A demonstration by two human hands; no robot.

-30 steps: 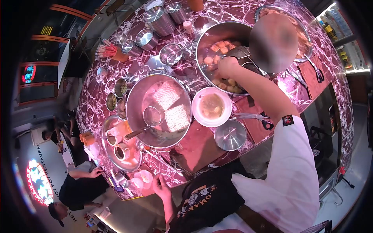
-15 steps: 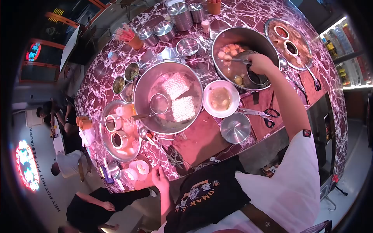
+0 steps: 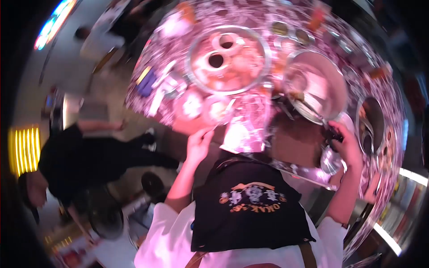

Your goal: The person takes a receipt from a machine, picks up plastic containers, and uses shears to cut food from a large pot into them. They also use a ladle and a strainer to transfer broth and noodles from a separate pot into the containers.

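Motion blurs the view. My right hand (image 3: 347, 144) closes around a black-handled utensil (image 3: 331, 133), too smeared to name exactly, just beside the big steel pot (image 3: 340, 96). White noodle blocks (image 3: 316, 85) and a ladle sit in that pot. Under my right hand is a metal bowl (image 3: 330, 160). At the table's front edge, my left hand (image 3: 199, 142) has its fingers drawn together; whatever lies between them, if anything, I cannot make out. A small plate with pale food (image 3: 218, 109) is nearest its fingertips.
A round metal tray (image 3: 267, 67) carries two sauce cups (image 3: 217, 60). A blue-and-yellow item (image 3: 145, 81) lies by the left edge. Another pot (image 3: 370, 120) stands at right. A person in dark clothes (image 3: 94, 156) is at left, away from the table.
My view has swung left. My right hand has left the far pot and come down beside the noodle pot. My left hand's fingers have drawn together near the small plates.
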